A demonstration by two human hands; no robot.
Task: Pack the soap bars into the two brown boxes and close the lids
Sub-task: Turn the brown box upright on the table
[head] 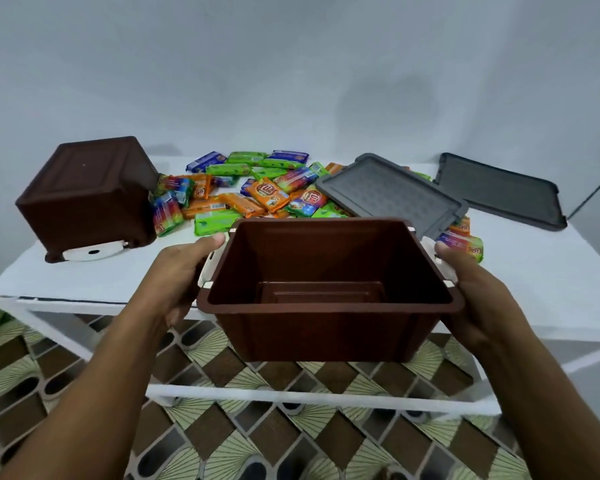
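Observation:
An empty brown box is held upright in front of the white table's near edge. My left hand grips its left side by the white latch, and my right hand grips its right side. A second brown box lies tipped over at the table's left, bottom facing me, with a white latch underneath. Several wrapped soap bars in orange, green and blue lie piled across the table's middle. One grey lid rests on the pile; another grey lid lies at the far right.
The white table stands against a pale wall, with a white lower frame rail beneath it. The floor below has a brown and green patterned covering. A soap bar lies just behind my right hand.

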